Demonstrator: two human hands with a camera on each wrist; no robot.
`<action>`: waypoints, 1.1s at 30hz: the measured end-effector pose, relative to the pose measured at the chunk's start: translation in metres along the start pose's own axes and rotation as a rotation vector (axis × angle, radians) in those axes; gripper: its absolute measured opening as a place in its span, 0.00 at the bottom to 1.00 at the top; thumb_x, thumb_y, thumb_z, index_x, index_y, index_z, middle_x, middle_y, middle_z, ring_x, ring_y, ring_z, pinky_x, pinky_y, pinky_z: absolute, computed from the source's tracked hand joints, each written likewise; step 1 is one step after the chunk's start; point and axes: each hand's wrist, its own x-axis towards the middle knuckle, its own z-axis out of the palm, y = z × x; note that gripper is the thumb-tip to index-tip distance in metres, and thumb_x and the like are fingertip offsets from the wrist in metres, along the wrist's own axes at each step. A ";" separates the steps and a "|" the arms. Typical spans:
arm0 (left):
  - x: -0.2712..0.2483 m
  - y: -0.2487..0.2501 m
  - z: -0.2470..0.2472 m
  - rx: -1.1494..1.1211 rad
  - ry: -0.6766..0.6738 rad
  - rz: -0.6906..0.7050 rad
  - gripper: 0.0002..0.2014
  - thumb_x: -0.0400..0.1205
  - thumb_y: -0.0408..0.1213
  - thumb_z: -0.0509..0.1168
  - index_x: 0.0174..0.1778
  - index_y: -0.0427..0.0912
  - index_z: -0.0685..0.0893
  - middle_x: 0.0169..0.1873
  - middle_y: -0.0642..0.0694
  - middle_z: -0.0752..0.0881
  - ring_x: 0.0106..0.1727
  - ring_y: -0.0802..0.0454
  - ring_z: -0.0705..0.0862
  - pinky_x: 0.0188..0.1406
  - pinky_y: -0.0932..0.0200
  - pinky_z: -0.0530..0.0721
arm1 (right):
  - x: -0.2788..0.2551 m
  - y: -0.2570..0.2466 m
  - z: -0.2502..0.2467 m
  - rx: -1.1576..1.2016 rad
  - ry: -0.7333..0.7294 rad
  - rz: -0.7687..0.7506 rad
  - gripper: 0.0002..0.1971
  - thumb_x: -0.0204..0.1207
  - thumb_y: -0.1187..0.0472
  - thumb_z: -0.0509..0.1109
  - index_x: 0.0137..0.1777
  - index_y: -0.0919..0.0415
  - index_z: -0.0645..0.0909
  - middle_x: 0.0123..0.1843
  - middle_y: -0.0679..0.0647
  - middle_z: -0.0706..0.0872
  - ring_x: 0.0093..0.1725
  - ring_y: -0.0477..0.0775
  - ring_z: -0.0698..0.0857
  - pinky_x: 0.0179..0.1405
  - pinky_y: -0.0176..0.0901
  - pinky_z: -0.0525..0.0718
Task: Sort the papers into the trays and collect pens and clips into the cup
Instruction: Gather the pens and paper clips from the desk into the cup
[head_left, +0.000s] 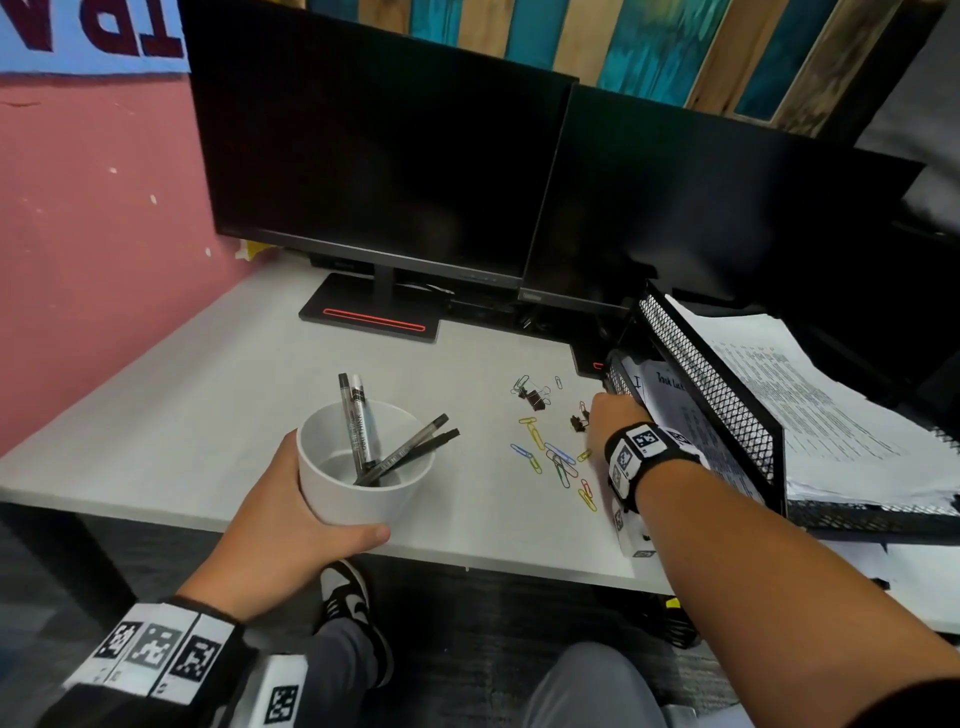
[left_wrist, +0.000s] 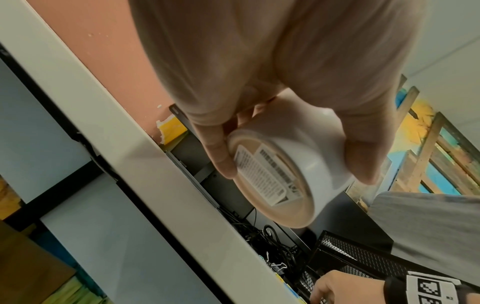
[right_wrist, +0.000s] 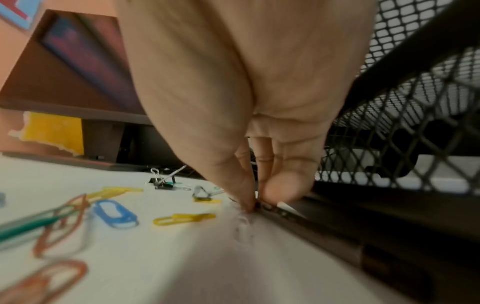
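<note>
My left hand (head_left: 311, 519) grips a white cup (head_left: 363, 488) at the desk's front edge, and several dark pens (head_left: 358, 431) stand in it. The left wrist view shows the cup (left_wrist: 267, 179) from below, its labelled base between thumb and fingers. Coloured paper clips (head_left: 556, 457) and black binder clips (head_left: 532, 392) lie scattered right of the cup. My right hand (head_left: 605, 410) reaches down at the foot of the black mesh trays (head_left: 711, 395). There, in the right wrist view, my right hand (right_wrist: 257, 201) pinches a small dark clip between thumb and forefinger. Printed papers (head_left: 810, 395) fill the upper tray.
Two dark monitors (head_left: 384, 156) (head_left: 701, 208) stand at the back, with a black stand base (head_left: 374, 317) on the white desk (head_left: 182, 415). A pink wall (head_left: 93, 260) closes the left side. Cables lie behind the trays. My shoe (head_left: 348, 597) shows under the desk edge.
</note>
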 end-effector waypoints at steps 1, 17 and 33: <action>0.000 0.000 0.000 -0.007 -0.004 0.003 0.50 0.59 0.43 0.92 0.76 0.60 0.75 0.67 0.59 0.87 0.66 0.63 0.86 0.61 0.57 0.83 | 0.000 0.000 0.000 0.019 -0.007 0.007 0.07 0.82 0.70 0.68 0.58 0.65 0.84 0.56 0.63 0.91 0.49 0.61 0.90 0.49 0.50 0.92; -0.002 0.017 0.012 -0.010 -0.043 0.030 0.50 0.59 0.43 0.91 0.76 0.61 0.74 0.66 0.61 0.87 0.66 0.65 0.85 0.59 0.64 0.81 | -0.034 -0.010 -0.098 0.491 0.063 -0.203 0.14 0.81 0.67 0.74 0.62 0.51 0.89 0.59 0.52 0.91 0.57 0.56 0.92 0.57 0.49 0.92; -0.007 0.032 0.018 -0.018 -0.055 0.068 0.50 0.59 0.43 0.90 0.76 0.63 0.74 0.66 0.62 0.87 0.66 0.64 0.86 0.62 0.57 0.84 | -0.149 -0.087 -0.170 0.492 0.017 -0.860 0.11 0.80 0.53 0.78 0.62 0.45 0.89 0.47 0.39 0.95 0.44 0.34 0.91 0.44 0.29 0.86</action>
